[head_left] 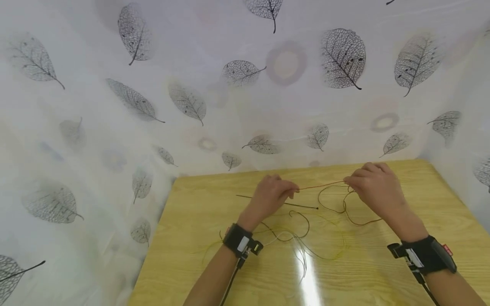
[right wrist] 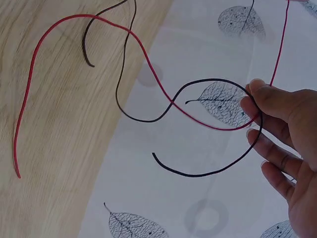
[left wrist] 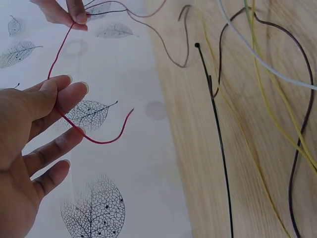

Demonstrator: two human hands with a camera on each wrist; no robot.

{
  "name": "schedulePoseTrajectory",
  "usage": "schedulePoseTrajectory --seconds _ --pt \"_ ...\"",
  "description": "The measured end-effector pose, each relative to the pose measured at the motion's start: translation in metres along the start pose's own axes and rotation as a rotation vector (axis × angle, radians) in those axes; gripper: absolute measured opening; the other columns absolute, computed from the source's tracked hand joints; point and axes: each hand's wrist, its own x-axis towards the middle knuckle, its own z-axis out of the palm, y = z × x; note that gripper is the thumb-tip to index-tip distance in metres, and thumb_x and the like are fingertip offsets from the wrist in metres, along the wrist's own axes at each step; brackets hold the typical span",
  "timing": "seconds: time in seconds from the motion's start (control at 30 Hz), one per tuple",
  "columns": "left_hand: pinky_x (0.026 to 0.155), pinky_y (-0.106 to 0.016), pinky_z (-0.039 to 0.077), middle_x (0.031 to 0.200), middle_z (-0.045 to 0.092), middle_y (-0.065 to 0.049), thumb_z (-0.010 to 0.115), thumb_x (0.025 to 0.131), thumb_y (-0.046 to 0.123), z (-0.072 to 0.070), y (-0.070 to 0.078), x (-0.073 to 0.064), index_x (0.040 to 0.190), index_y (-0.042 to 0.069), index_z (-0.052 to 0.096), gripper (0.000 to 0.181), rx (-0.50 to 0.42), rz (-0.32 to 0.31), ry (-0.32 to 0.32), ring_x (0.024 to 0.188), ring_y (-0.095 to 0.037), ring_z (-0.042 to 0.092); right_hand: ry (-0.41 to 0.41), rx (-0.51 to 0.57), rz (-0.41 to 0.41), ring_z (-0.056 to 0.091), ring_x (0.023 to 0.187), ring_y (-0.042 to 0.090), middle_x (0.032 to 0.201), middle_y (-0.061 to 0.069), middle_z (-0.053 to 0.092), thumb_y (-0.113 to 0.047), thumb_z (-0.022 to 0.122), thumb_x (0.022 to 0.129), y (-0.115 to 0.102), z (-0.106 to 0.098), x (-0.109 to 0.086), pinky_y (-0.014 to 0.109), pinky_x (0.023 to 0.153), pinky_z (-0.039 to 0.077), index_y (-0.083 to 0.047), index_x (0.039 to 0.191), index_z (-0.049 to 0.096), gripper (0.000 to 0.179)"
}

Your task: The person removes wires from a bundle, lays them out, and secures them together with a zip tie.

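A thin red cord (head_left: pixel 321 185) stretches nearly level between the two hands, above the far part of the table. My left hand (head_left: pixel 269 193) pinches it between thumb and forefinger; the other fingers are spread, and a short red tail curves past them in the left wrist view. The right hand (head_left: pixel 377 187) pinches the same cord between thumb and fingertips. A black cord (right wrist: pixel 193 174) also passes through the right fingertips, its loose end curling below. It crosses the hanging red length in the right wrist view.
A thin dark straight rod (left wrist: pixel 223 148) with a small knob at one end lies on the wooden table (head_left: pixel 183 221). Near it are a dark brown cord (left wrist: pixel 292 193), yellow cords (left wrist: pixel 247 144) and a white cord (left wrist: pixel 270 69), loosely crossed. A leaf-patterned white curtain (head_left: pixel 245 110) borders the table's far edge.
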Motion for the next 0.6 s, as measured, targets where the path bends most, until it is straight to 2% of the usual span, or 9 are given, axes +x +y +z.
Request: schedulePoseTrajectory --seconds 0.13,0.33,0.47,0.6 --pt "0.077 -0.022 0.042 0.081 0.072 0.013 0.069 0.099 0.024 -0.004 -0.002 -0.003 0.115 0.02 0.077 0.018 0.023 -0.018 -0.008 0.074 -0.006 0.053 0.008 -0.011 0.028 0.063 0.083 0.032 0.084 0.007 0.076 -0.005 0.088 0.068 0.011 -0.002 -0.005 0.054 0.087 0.048 -0.013 0.094 0.083 0.028" --pt "0.081 -0.026 0.045 0.08 0.072 0.014 0.067 0.099 0.026 -0.01 -0.009 -0.013 0.116 0.02 0.077 0.021 0.037 -0.047 -0.01 0.078 -0.008 0.056 0.023 -0.01 0.059 0.065 0.082 0.032 0.082 0.008 0.077 -0.005 0.087 0.07 0.016 -0.003 -0.005 0.055 0.09 0.048 -0.012 0.095 0.083 0.026" --pt "0.085 -0.029 0.045 0.08 0.072 0.015 0.068 0.099 0.026 -0.017 -0.019 -0.03 0.115 0.022 0.078 0.02 0.04 -0.095 -0.016 0.077 -0.007 0.054 0.043 -0.011 0.061 0.065 0.08 0.032 0.081 0.008 0.076 -0.005 0.087 0.07 0.017 -0.002 -0.003 0.054 0.09 0.048 -0.01 0.093 0.082 0.024" --pt "0.086 -0.031 0.045 0.082 0.072 0.014 0.07 0.098 0.021 -0.031 -0.031 -0.052 0.114 0.022 0.078 0.018 0.018 -0.168 0.013 0.077 -0.007 0.053 0.059 -0.034 0.051 0.065 0.079 0.033 0.081 0.01 0.076 -0.004 0.087 0.07 0.02 -0.004 -0.003 0.054 0.089 0.048 -0.008 0.094 0.082 0.025"
